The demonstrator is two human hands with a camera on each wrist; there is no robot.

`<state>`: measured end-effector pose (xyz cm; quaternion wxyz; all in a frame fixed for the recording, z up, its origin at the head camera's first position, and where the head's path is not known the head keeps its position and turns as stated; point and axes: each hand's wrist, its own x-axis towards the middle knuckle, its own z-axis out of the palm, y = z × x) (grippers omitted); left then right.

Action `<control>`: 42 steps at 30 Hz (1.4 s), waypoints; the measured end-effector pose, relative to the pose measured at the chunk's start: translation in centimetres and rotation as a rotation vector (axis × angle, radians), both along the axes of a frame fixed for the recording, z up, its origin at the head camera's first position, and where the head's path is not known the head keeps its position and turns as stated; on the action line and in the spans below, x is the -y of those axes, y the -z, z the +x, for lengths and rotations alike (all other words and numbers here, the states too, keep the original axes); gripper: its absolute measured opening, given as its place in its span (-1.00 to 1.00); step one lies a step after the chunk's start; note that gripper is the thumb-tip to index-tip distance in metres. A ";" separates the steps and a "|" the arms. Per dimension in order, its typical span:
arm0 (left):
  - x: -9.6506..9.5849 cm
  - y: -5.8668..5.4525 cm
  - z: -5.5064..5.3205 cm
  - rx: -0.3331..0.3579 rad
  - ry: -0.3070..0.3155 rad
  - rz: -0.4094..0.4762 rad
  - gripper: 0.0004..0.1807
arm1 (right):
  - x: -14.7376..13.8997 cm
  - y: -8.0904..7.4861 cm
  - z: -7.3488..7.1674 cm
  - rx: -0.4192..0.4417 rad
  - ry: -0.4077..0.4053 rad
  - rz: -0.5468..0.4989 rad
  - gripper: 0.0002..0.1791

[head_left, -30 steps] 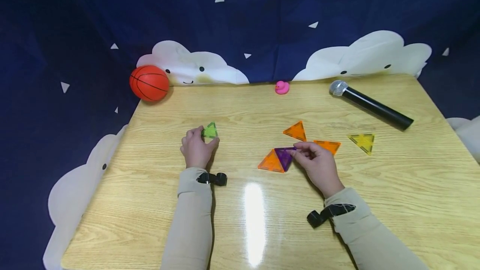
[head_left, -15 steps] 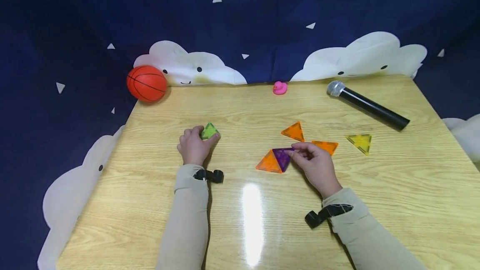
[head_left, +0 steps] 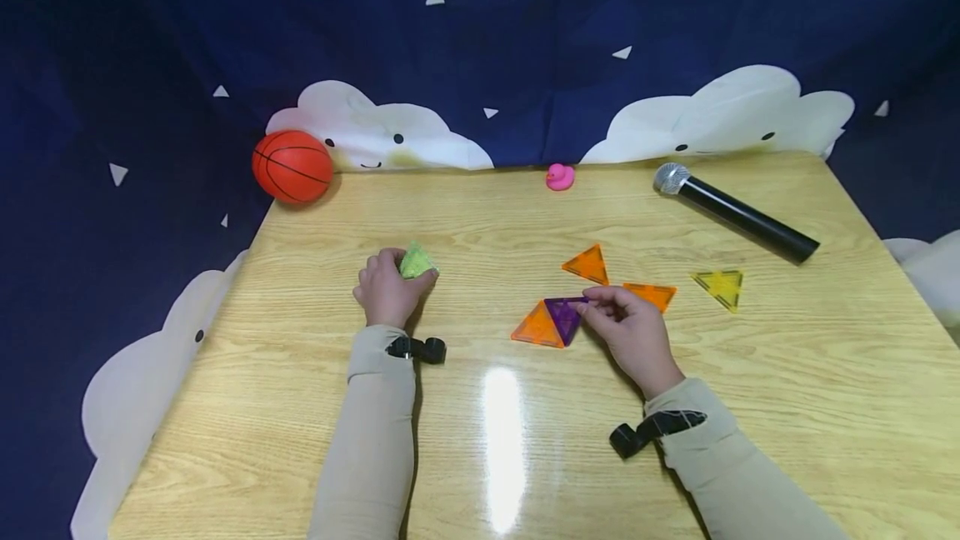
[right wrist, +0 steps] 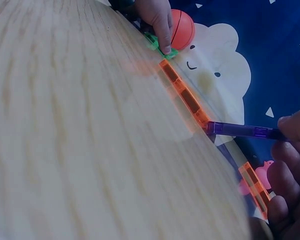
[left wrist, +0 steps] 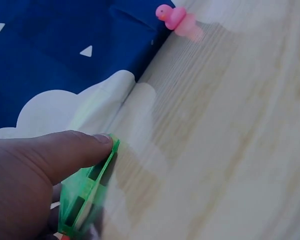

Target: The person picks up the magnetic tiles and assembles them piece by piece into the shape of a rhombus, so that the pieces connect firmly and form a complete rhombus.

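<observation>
My left hand [head_left: 387, 290] holds a green triangular magnetic tile [head_left: 417, 262] between thumb and fingers, left of the table's middle. In the left wrist view the green tile [left wrist: 87, 195] stands tilted, with the thumb on its upper corner. My right hand [head_left: 633, 336] pinches the right corner of a purple triangular magnetic tile [head_left: 562, 319]. An orange triangular tile [head_left: 538, 327] lies flat against the purple one's left side. Seen from the right wrist, the purple tile [right wrist: 245, 130] slopes up from the orange tile's end [right wrist: 185, 95] toward my thumb.
Around my right hand lie two more orange tiles [head_left: 588, 263] [head_left: 654, 295], and a yellow tile [head_left: 722, 286] farther right. Along the back are a small basketball [head_left: 292, 167], a pink rubber duck [head_left: 560, 177] and a black microphone [head_left: 738, 213]. A dark blue cloth [head_left: 480, 40] hangs behind the table.
The green tile has tipped up in my left hand and now looks paler. My right hand keeps its pinch on the purple tile. The head view has shifted slightly.
</observation>
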<state>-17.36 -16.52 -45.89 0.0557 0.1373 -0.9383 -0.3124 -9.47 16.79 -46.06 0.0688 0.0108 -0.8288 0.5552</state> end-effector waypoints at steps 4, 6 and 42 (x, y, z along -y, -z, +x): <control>-0.1 0.2 0.0 -0.031 0.008 0.013 -0.40 | 0.0 0.0 0.0 -0.004 -0.004 0.007 -0.70; -0.1 0.2 0.0 -0.051 0.015 0.016 -0.50 | 0.0 -0.1 0.0 -0.007 -0.005 0.009 -0.70; 1.5 0.0 -2.3 0.003 0.331 0.125 -0.17 | 0.0 0.2 0.1 0.004 -0.019 0.018 -0.76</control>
